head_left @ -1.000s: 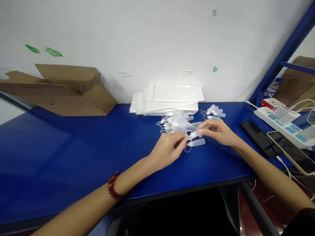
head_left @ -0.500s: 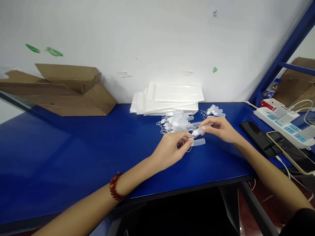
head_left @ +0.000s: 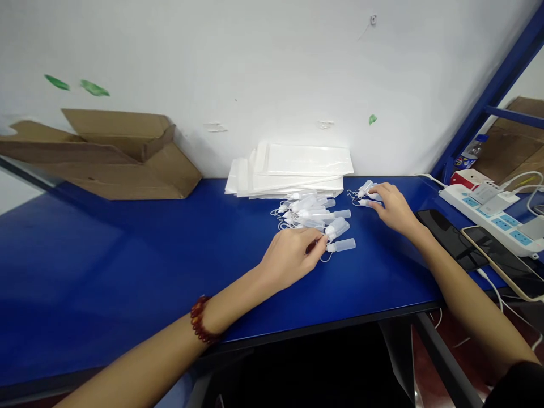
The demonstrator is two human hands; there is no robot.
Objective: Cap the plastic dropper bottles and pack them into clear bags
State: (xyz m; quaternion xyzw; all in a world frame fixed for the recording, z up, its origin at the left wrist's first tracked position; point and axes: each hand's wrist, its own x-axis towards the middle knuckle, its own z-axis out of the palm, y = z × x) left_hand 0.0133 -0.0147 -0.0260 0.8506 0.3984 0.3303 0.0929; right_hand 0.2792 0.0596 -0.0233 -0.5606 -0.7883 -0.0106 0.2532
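Observation:
My left hand (head_left: 293,255) is closed in a pinch at the white cap end of a small translucent squeeze bottle (head_left: 339,227). Its fingertips hide part of the cap. Just below lies another bottle (head_left: 343,245) with a thin white cord. Behind my left hand is a pile of such bottles (head_left: 310,209), their cords looped on the left. Farther right, my right hand (head_left: 391,207) reaches over a smaller group of bottles (head_left: 365,188). Its thumb and fingers are apart around them, and the thumb touches the nearest one (head_left: 368,202).
A stack of white packets (head_left: 297,164) leans on the wall behind the pile. An open cardboard box (head_left: 140,170) stands at the back left of the blue table (head_left: 170,243). To the right are two phones (head_left: 450,238), a power strip (head_left: 488,218) and white cables.
My right hand has let go of the bottle between my hands and moved right and back to the smaller group. My left hand stays almost in place.

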